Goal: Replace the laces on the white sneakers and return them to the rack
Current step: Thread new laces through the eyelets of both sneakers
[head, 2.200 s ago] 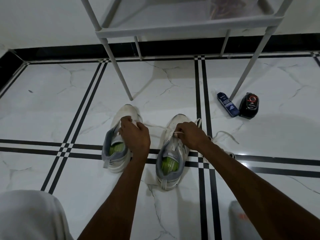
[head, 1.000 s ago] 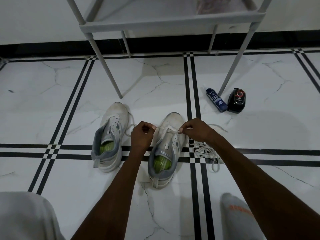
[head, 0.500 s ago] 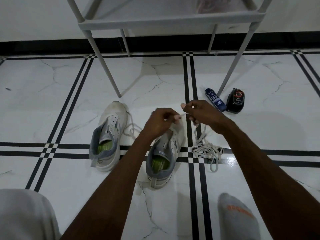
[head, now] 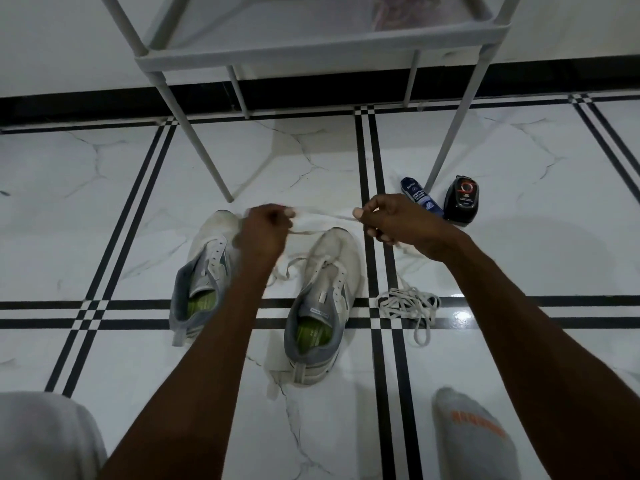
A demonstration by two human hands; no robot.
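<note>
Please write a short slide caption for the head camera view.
Both hands, left and right, stretch a white lace above two sneakers.

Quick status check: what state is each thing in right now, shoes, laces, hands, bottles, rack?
Left sneaker: on floor, eyelets empty.
Right sneaker: on floor, lace partly threaded.
Lace: stretched between both hands.
Loose lace: heaped on floor beside right sneaker.
Left hand: pinches lace.
Right hand: pinches lace.
Blue bottle: lying down.
Black bottle: capped.
Rack: no sneakers on visible shelf.

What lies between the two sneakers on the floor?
Head view: a loose loop of white lace on bare tile, between the left sneaker and the right sneaker.
</note>
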